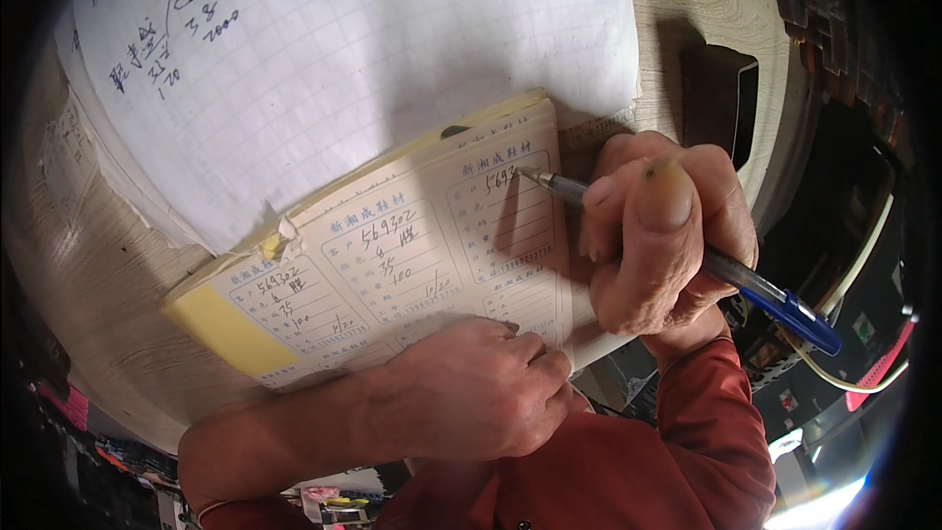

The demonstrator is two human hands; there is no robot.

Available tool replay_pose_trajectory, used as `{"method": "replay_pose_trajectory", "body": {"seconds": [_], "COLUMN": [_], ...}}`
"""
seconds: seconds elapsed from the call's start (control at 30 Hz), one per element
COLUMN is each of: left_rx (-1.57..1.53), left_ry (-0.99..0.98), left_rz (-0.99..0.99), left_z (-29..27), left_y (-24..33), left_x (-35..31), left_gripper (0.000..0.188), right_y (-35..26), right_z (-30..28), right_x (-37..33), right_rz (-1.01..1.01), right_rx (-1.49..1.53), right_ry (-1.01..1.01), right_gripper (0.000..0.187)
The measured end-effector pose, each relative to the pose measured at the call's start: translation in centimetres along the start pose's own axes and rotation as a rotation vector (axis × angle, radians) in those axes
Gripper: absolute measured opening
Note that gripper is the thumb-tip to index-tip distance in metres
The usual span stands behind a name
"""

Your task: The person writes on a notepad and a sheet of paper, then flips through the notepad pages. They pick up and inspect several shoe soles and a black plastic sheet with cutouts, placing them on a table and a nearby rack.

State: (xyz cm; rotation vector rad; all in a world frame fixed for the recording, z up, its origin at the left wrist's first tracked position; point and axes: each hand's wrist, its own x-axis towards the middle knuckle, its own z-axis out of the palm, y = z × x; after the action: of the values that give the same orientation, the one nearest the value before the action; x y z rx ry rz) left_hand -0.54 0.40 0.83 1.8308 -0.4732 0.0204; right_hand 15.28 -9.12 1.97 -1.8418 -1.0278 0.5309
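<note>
A pad of printed label slips [417, 221] lies slanted on the table, with handwriting in the upper slips and yellow showing along its left end. My right hand [677, 236] pinches a clear-barrelled pen [721, 267] whose blue cap sits on its back end. The pen tip touches the first line of the upper right slip, at the end of some handwritten figures. Across the pad's lower part rests my left hand [481, 388], closed with its fingers curled under. What is inside those fingers, if anything, is hidden. The hand and forearm cover part of the lower slips.
Beyond the pad lies a large ruled sheet [392, 29] with handwriting, its lower edge torn and curled. A dark box-shaped object [721, 103] stands at the right on the wood-grain table [123, 280]. Past the table's right side are a pale cable [863, 245] and a pink item [880, 365].
</note>
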Motion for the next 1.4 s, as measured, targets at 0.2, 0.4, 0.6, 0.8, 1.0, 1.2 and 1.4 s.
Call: {"method": "replay_pose_trajectory", "body": {"seconds": [0.2, 0.4, 0.6, 0.8, 1.0, 1.2, 1.4], "left_rx": [0.011, 0.008, 0.005, 0.011, 0.037, 0.021, 0.041], "left_ry": [0.012, 0.006, -0.011, -0.001, 0.057, 0.037, -0.004], "left_rz": [-0.004, -0.004, -0.013, -0.024, -0.021, -0.009, 0.023], "left_z": [0.2, 0.1, -0.2, 0.0, 0.7, 0.3, -0.1], "left_y": [0.0, 0.0, 0.0, 0.0, 0.0, 0.0, -0.1], "left_x": [-0.1, 0.0, 0.1, 0.0, -0.2, -0.2, -0.2], "left_gripper": [0.011, 0.011, 0.012, 0.011, 0.011, 0.01, 0.013], "right_y": [-0.1, -0.2, -0.5, -0.5, -0.6, -0.5, -0.9], "right_z": [0.1, 0.0, 0.1, 0.1, 0.2, 0.2, -1.5], "right_x": [0.0, 0.0, 0.1, 0.2, 0.3, 0.3, 0.3], "right_rz": [0.0, 0.003, 0.014, 0.009, 0.003, -0.004, 0.226], "right_rx": [-0.008, -0.014, -0.008, -0.083, -0.125, -0.131, 0.397], "right_ry": [0.009, 0.027, 0.054, 0.063, 0.069, 0.089, -0.031], "right_gripper": [0.033, 0.033, 0.033, 0.033, 0.035, 0.035, 0.036]}}
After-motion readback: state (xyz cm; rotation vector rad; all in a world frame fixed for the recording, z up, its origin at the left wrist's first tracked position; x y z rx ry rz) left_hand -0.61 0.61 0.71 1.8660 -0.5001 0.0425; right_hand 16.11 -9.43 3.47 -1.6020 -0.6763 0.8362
